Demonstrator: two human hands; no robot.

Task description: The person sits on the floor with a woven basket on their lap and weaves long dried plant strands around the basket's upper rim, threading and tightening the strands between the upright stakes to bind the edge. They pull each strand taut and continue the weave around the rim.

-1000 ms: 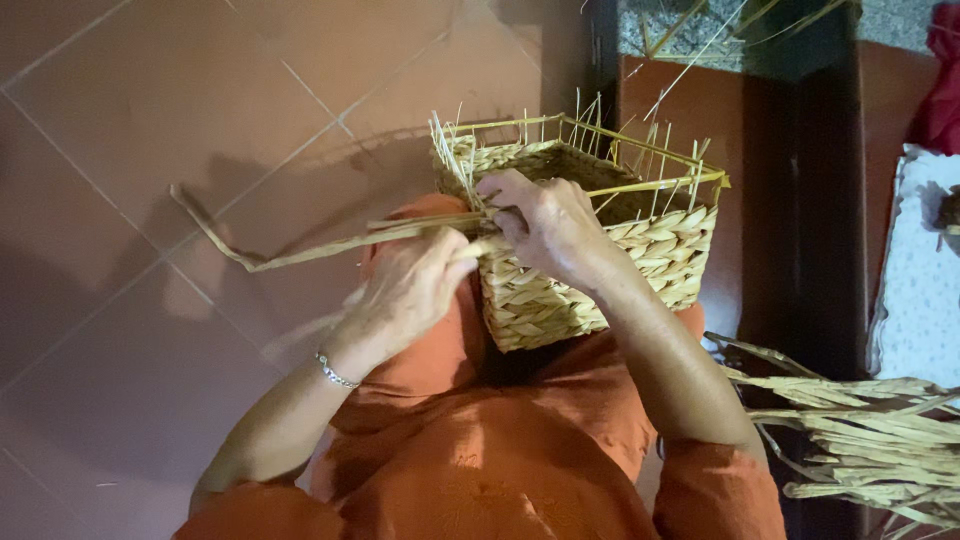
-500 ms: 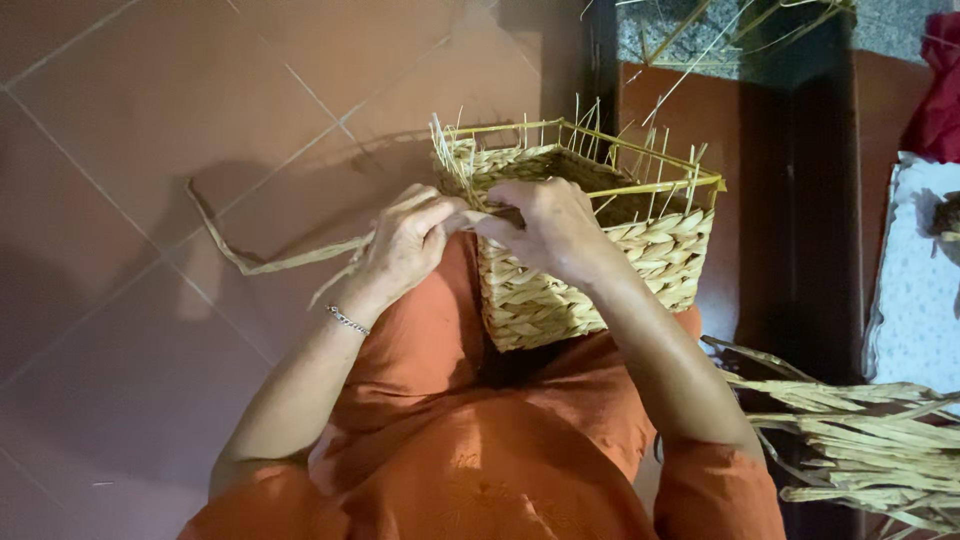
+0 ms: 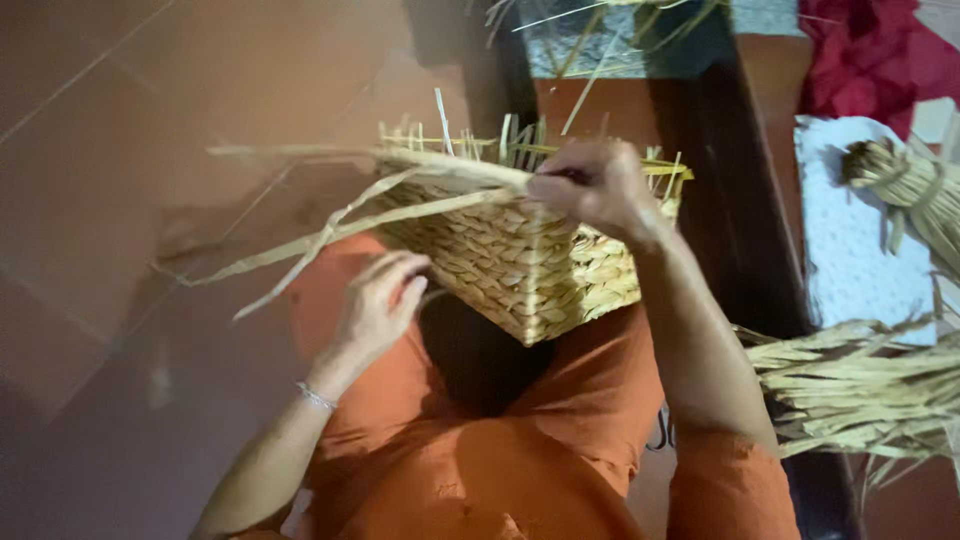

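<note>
A half-woven straw basket [image 3: 520,265] rests tilted on my lap, which is covered in orange cloth, with loose stakes sticking up from its rim. My right hand [image 3: 590,190] pinches the rim at the top right, gripping a long flat straw strand [image 3: 330,235] that trails out to the left. My left hand [image 3: 382,305] hovers below the basket's left side, fingers spread, touching a thin strand end near the weave. A bracelet sits on my left wrist.
A pile of loose dried straw [image 3: 860,385] lies at the right. A tied straw bundle [image 3: 905,185] sits on a white cloth at the far right, beside red fabric [image 3: 880,50]. Brown tiled floor [image 3: 150,120] spreads to the left; a dark wooden frame [image 3: 745,200] runs behind the basket.
My left hand has let go of the rim and dropped below the basket. My right hand stays on the rim, and the strand now fans out left. The view has moved closer.
</note>
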